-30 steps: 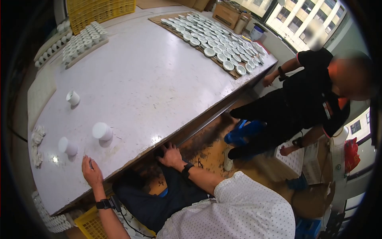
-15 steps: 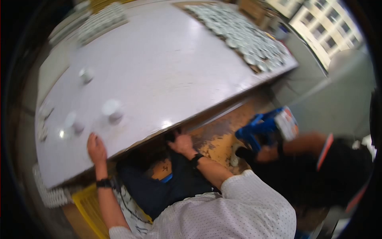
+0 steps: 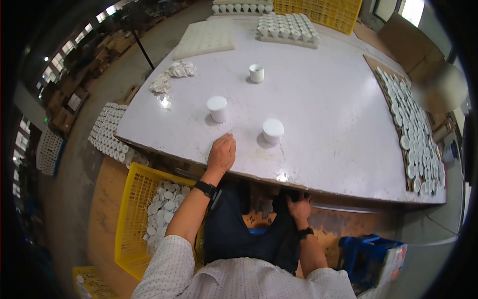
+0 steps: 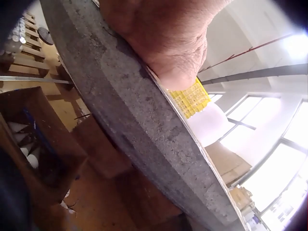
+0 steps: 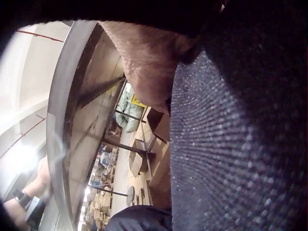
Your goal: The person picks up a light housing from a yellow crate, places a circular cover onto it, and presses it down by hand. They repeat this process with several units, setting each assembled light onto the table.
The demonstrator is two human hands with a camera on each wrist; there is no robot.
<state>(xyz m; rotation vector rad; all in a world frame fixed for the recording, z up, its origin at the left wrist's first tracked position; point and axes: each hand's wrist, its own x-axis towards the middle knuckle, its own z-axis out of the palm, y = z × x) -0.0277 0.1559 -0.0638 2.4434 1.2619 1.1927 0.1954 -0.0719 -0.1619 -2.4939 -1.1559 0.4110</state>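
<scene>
The left hand (image 3: 222,153) rests on the table's near edge with relaxed fingers, holding nothing that shows. Just beyond it stands a white lidded cup (image 3: 217,109); a second one (image 3: 273,131) is to its right, and a smaller white cup (image 3: 256,73) stands farther back. In the left wrist view the heel of the left hand (image 4: 161,36) lies against the table edge. Below the tabletop, the right hand (image 3: 299,209) rests on the dark-trousered knee, fingers loosely spread. The right wrist view shows part of the right hand (image 5: 149,62) beside dark cloth.
A crumpled cloth (image 3: 172,75) and a pale tray (image 3: 206,38) lie at the table's left. Racked cups (image 3: 288,30) stand at the back; many small dishes (image 3: 413,134) cover the right side. A yellow crate (image 3: 130,219) is lower left, a blue stool (image 3: 366,259) lower right.
The head view has swung left, showing more of the room there. The other person seen at the right has gone out of view. Both hands stay where they were, at table edge and knee.
</scene>
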